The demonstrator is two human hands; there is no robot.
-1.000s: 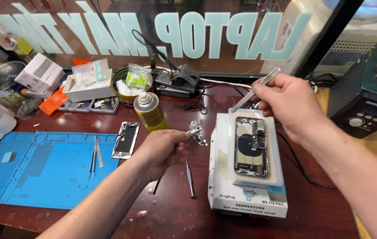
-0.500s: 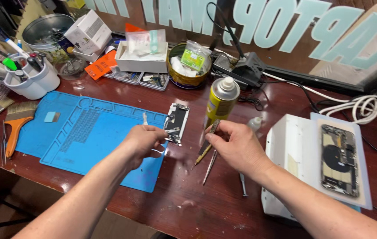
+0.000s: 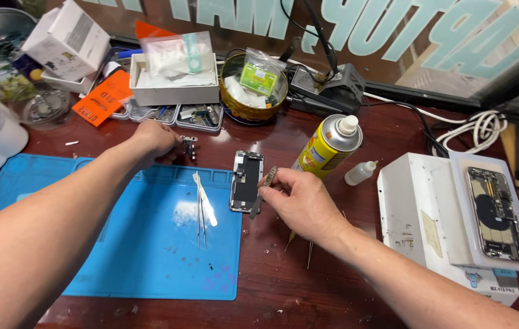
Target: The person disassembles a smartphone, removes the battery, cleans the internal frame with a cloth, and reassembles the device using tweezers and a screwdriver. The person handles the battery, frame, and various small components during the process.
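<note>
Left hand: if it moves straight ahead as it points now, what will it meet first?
Judging by the head view, the left hand points up and right, so beyond the small metal part at its fingertips, it likely meets the clear parts tray first.

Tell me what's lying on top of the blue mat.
On the blue mat lie tweezers and a white plastic stick. A phone screen part overlaps its right edge. The left forearm covers the mat's left part.

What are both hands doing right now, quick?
Left hand: closed on a small metal part.
Right hand: closed on a thin flat tool, beside the phone screen.
</note>
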